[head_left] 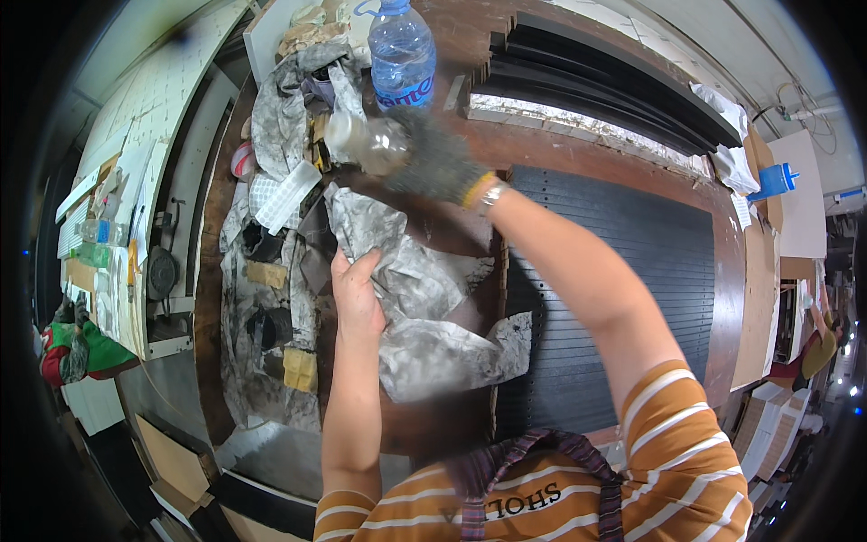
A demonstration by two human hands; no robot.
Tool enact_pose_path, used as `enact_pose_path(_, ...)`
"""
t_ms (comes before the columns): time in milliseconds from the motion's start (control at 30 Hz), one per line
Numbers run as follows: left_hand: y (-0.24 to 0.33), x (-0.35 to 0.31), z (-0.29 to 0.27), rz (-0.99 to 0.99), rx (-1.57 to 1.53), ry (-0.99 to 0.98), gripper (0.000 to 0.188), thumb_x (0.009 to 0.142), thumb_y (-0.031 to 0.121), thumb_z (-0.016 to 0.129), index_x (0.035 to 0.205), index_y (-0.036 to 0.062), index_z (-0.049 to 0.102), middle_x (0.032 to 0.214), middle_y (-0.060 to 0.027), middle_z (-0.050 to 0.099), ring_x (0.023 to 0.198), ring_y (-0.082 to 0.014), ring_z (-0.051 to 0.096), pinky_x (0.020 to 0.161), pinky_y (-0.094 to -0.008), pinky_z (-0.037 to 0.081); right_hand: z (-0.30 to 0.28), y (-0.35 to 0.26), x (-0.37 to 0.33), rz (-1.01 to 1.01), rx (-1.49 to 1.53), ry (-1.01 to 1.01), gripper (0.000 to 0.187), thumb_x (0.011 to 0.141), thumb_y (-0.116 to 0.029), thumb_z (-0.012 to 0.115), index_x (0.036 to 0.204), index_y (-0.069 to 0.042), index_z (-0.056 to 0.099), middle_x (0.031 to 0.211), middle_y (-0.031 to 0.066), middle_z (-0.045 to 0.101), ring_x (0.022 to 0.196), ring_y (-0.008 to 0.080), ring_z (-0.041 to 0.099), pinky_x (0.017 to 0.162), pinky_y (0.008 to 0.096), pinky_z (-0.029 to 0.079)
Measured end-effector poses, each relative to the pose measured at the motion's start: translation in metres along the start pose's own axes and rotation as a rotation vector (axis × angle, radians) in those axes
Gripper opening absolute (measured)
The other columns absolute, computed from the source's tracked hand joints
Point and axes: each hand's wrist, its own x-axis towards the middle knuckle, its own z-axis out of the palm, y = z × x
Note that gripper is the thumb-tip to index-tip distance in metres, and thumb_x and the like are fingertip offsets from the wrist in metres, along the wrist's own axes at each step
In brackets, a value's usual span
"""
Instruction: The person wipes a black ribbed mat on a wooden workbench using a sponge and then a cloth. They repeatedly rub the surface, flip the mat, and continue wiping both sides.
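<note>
- A cluttered workshop surrounds a reddish-brown wooden table (560,149), with a white-topped workbench (126,154) off to the left.
- On the table's right part lies a flat black ribbed panel (623,289); beyond it rests a stack of long black strips (596,81).
- The right hand (435,161), in a dark grey knit glove with a yellow cuff, is closed around a clear plastic bottle (375,144). The bottle is tilted over, its whitish end toward the left; blur hides its finer details.
- The bare left hand (359,289) pinches a grey-and-white mottled cloth (442,357) between thumb and fingers, near the cloth's left edge.
- This cloth spreads in folds over the middle of the table, its lower right corner reaching the black panel; the tilted bottle is above its upper end.
- A large clear blue-tinted water jug (402,54) stands just beyond the gloved hand.
- Left of the hands lies a long heap of stained grey fabric (287,113), bearing a white ridged strip (287,197), a tan sponge block (267,274) and, nearer the person, a yellow sponge block (300,369).
</note>
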Motion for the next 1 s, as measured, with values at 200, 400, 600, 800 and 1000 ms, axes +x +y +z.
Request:
enact_pose_path(200,-0.027,0.002,0.012,-0.106,-0.064,-0.101,0.043,0.085,-0.008,0.054,0.127,-0.0011,0.06,0.117,-0.0111,0.07,0.106,-0.0219,0.068,0.095,-0.0346,0.052,-0.079,0.002,-0.054,-0.277,-0.64,-0.204,0.043,0.072,-0.02,0.077,0.113,-0.012,0.067,0.112,0.0122,0.067,0.104,0.034,0.065,0.094,0.0463,0.048)
enact_pose_path(400,-0.044,-0.004,0.025,-0.215,-0.116,-0.188,0.045,0.085,-0.008,0.052,0.128,-0.0015,0.061,0.117,-0.0115,0.071,0.104,-0.022,0.069,0.095,-0.0348,0.053,-0.102,0.009,-0.078,-0.36,-0.843,-0.156,0.033,0.074,-0.017,0.074,0.105,-0.012,0.068,0.103,0.0105,0.068,0.1,0.0317,0.065,0.092,0.0459,0.047)
enact_pose_path(600,-0.055,-0.003,0.02,-0.237,-0.082,-0.181,0.046,0.084,-0.009,0.052,0.128,-0.0014,0.062,0.117,-0.0116,0.071,0.105,-0.022,0.069,0.096,-0.0344,0.053,-0.116,0.009,-0.082,-0.382,-0.899,-0.104,0.03,0.075,-0.017,0.074,0.105,-0.012,0.068,0.102,0.0083,0.069,0.102,0.0284,0.066,0.094,0.0445,0.046)
enact_pose_path(800,-0.052,-0.003,0.016,-0.262,-0.085,-0.175,0.045,0.083,-0.008,0.053,0.127,-0.0036,0.062,0.117,-0.0129,0.071,0.105,-0.0237,0.069,0.096,-0.0354,0.053,-0.115,0.005,-0.076,-0.305,-1.013,-0.152,0.029,0.075,-0.021,0.077,0.103,-0.014,0.07,0.098,0.0067,0.07,0.102,0.0258,0.066,0.094,0.0444,0.045)
enact_pose_path(1000,-0.048,-0.007,0.015,-0.274,-0.091,-0.147,0.045,0.083,-0.009,0.053,0.127,-0.0046,0.061,0.117,-0.0145,0.071,0.104,-0.025,0.07,0.096,-0.0361,0.054,-0.109,0.005,-0.072,-0.336,-0.897,-0.226,0.031,0.075,-0.022,0.077,0.105,-0.016,0.07,0.103,0.0067,0.069,0.105,0.0288,0.065,0.093,0.0451,0.047)
